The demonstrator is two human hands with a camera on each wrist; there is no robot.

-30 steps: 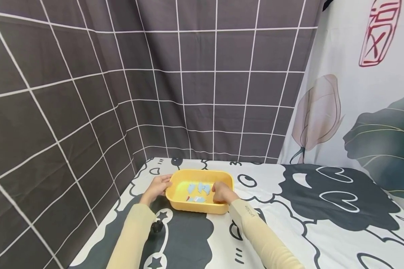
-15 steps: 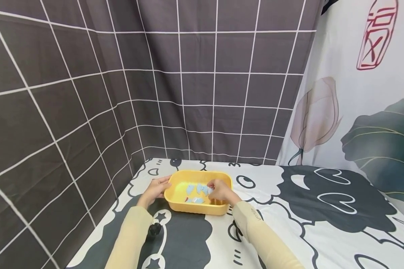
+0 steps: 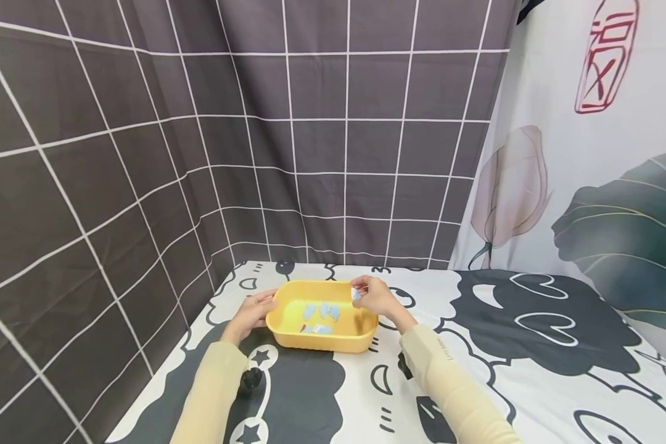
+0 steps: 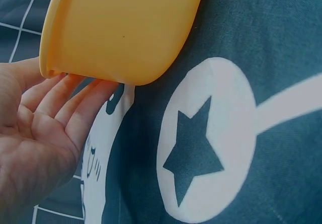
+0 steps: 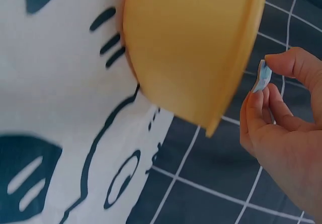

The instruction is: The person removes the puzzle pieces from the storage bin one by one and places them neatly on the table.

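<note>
A yellow plastic basin [image 3: 322,343] stands on the patterned cloth. Several flat light-blue puzzle pieces [image 3: 330,311] lie on its floor, one of the nearer ones showing a bit of red. My left hand [image 3: 248,316] holds the basin's left end, thumb at the rim and fingers against the outer wall, as the left wrist view shows. Over the right rim, my right hand [image 3: 382,298] pinches one small light-blue puzzle piece [image 5: 262,76] between thumb and fingers. In the right wrist view that piece is apart from the basin wall.
Black-and-white cartoon cloth [image 3: 305,401] covers the surface under the basin. A dark gridded curtain [image 3: 311,154] hangs behind and to the left. To the right hangs a white curtain [image 3: 510,203] with flower and leaf prints.
My right hand has lifted a puzzle piece out from among the others and moved it up and right to the basin's rim. My left hand keeps its hold on the basin.
</note>
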